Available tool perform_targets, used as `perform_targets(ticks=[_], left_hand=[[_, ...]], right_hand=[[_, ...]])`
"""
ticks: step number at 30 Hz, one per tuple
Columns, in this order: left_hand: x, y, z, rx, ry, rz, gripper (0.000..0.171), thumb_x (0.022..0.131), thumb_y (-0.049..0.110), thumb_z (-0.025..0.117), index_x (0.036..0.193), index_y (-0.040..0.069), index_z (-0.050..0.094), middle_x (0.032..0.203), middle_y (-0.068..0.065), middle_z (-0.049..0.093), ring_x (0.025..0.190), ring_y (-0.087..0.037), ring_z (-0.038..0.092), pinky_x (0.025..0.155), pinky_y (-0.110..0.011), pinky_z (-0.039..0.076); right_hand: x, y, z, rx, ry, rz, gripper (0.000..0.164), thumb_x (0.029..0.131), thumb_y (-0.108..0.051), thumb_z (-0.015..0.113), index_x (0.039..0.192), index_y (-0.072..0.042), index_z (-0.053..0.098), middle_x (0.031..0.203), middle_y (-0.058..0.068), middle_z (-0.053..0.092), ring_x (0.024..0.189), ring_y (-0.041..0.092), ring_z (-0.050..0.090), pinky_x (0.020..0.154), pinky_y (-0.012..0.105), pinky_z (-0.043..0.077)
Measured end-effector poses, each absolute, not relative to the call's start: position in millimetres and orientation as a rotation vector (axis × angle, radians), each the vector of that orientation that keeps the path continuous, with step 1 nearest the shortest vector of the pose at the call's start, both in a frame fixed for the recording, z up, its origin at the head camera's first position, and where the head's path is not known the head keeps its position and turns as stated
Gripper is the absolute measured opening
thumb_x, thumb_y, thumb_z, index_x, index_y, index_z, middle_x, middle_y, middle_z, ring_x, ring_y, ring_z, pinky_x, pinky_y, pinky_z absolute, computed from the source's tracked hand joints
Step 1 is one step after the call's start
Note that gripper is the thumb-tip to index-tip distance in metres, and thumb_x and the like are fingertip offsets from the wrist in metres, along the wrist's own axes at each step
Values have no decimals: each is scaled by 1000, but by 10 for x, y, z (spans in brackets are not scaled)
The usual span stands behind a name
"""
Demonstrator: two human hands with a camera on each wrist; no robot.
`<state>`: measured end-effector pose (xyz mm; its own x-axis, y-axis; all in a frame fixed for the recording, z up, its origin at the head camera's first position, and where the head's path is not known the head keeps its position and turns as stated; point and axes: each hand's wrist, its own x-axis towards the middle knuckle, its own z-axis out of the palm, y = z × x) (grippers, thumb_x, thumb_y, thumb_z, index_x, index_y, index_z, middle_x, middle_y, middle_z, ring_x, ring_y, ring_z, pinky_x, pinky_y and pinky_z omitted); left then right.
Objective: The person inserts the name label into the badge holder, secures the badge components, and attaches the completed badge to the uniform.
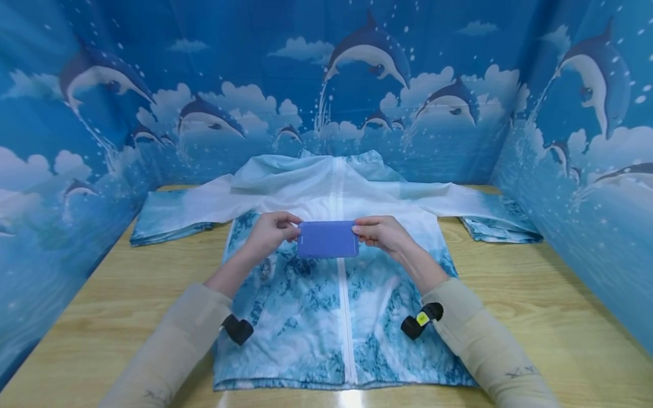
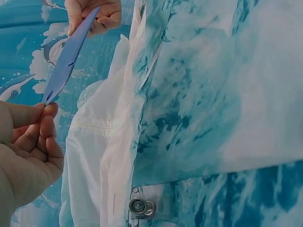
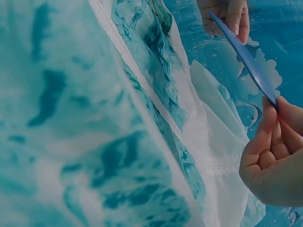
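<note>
Blue card (image 1: 328, 241) pinched at opposite ends, one by the left hand (image 1: 271, 235), the other by the right hand (image 1: 386, 234); presumably so gripped to be kept level, its broad face left uncovered. Held raised above the jacket (image 1: 288, 334), whose white zip (image 1: 347, 340) is partly hidden by it. Below the hands, jacket spread on the bench (image 1: 122, 306), sleeves (image 1: 209, 201) laid outward past both. Beyond, the bench is enclosed by dolphin-printed curtains (image 1: 285, 73).
</note>
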<state>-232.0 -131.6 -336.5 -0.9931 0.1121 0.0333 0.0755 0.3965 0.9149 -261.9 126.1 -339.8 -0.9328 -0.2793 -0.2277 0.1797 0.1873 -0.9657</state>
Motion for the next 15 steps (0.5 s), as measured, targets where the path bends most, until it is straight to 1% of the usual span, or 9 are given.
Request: perform_targets(ticks=[3, 9, 15], left_hand=[[-2322, -1320, -3369, 180, 2591, 1717, 21, 91, 11, 60, 108, -1, 64, 86, -12, 66, 88, -38, 58, 79, -49, 46], [-2324, -1329, -3380, 200, 2561, 1723, 25, 91, 15, 61, 111, 0, 62, 86, -11, 67, 89, -38, 59, 81, -49, 46], [-2323, -1373, -3415, 243, 2516, 1714, 26, 92, 17, 59, 111, -2, 60, 89, -10, 67, 92, -36, 59, 83, -47, 46]], right_hand=[[-2617, 1253, -3387, -92, 2117, -1800, 42, 91, -15, 61, 129, 1, 52, 86, 4, 63, 80, 21, 58, 84, 45, 43], [-2602, 1255, -3347, -110, 2127, -1794, 39, 92, -14, 58, 128, 2, 52, 83, 3, 63, 71, 15, 55, 77, 41, 43], [-2612, 1285, -3318, -110, 2121, -1805, 39, 93, -13, 57, 128, 3, 52, 83, 2, 63, 73, 15, 55, 76, 40, 44]])
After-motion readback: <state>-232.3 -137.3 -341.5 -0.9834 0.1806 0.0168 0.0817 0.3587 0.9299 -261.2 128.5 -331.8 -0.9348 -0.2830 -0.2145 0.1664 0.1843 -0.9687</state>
